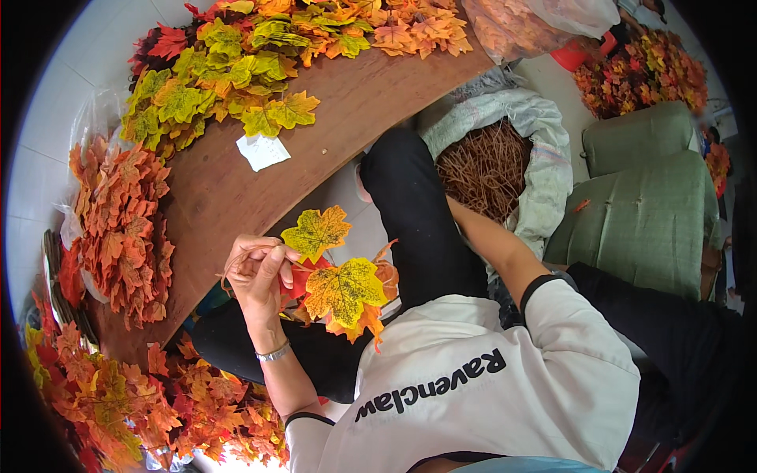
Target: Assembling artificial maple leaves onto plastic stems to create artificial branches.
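My left hand [259, 277] is closed, its thumb and fingers pinching thin brown stems of an artificial maple leaf spray [345, 292]. Yellow-green leaves top the spray, with orange and red ones beneath, and it hangs to the right of the hand, over my lap. My right forearm [493, 240] reaches away past my raised knee [406, 169], which hides the right hand. Nearest to that arm stands a white woven sack [552, 162] filled with thin brown stems [482, 169].
A curved brown wooden table [229, 185] bears yellow-green leaves [205, 75], orange leaves [122, 229] and a white paper slip [262, 151]. More leaf sprays [118, 394] lie at lower left. Green padded seats [631, 221] stand right; a clear plastic bag [544, 24] sits at the far end.
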Motion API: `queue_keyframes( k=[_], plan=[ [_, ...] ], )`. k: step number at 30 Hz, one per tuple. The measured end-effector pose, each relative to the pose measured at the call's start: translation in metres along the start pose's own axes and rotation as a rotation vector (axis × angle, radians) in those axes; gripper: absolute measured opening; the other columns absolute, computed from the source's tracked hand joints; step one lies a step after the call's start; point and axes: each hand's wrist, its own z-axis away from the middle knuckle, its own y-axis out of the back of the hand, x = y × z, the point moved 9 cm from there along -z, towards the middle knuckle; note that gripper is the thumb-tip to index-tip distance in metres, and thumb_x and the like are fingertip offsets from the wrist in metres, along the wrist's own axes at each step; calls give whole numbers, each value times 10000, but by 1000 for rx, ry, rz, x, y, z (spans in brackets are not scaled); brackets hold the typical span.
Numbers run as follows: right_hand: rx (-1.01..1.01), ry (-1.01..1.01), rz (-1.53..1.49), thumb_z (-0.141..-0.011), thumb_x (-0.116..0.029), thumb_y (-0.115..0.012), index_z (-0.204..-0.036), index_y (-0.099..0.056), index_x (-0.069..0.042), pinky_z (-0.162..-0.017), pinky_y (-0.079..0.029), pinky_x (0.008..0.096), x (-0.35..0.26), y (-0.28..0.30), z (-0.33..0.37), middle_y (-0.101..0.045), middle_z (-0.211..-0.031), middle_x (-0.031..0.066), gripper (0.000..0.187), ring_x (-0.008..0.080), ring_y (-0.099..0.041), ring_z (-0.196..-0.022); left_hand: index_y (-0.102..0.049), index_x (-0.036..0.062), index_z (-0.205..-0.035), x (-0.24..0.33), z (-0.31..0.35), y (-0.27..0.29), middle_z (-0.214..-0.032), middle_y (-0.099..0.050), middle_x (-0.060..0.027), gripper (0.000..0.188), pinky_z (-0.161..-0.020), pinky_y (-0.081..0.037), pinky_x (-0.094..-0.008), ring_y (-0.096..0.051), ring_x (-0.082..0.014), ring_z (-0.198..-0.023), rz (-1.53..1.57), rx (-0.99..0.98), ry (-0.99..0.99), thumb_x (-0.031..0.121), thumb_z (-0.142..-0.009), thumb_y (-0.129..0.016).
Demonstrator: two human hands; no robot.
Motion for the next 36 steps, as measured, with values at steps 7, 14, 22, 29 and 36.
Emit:
queue_keyframes(
  k=[7, 14, 22, 29, 36],
  plan=[
    [-45, 9, 87, -765, -124, -533, -1082, -542, -20, -796, -437, 320, 3, 3, -4, -571, -1040, 189, 334, 268, -564, -961, -505, -39, -851, 1, -3, 5, -699, -601, -186, 68, -392, -375, -174, -462, -92, -433, -23, 28, -3, -50, -792, -537],
    [613, -464, 662, -739, -179, -530, -808, -639, -55, -675, -474, 418, 42, 194, 11, -611, -783, 190, 179, 331, -601, -724, -503, -33, -844, -9, -8, 5, -700, -603, -186, 73, -395, -375, -170, -473, -95, -433, -13, 50, 52, -50, -788, -546],
    [494, -297, 278, -747, -268, -533, -1107, -529, -41, -864, -396, 377, 148, 255, -147, -572, -1065, 150, 426, 336, -501, -1034, -508, -26, -854, -34, -24, 9, -692, -602, -176, 76, -399, -365, -176, -464, -96, -436, 0, 114, 115, -34, -789, -548],
    [406, 142, 917, -786, -196, -440, -1172, -488, -91, -969, -291, 378, 65, 134, -193, -465, -1231, 137, 403, 292, -402, -1155, -514, -22, -846, -51, -26, 12, -695, -607, -164, 81, -409, -375, -184, -469, -100, -441, -38, 122, 218, -29, -782, -562],
    [169, 230, 994, -750, -191, -482, -1116, -517, -73, -922, -333, 397, 87, 113, -172, -504, -1163, 162, 386, 323, -432, -1104, -518, -20, -866, -38, -32, 14, -697, -609, -149, 72, -433, -395, -189, -480, -93, -463, -5, 160, 185, -29, -798, -541]
  ],
)
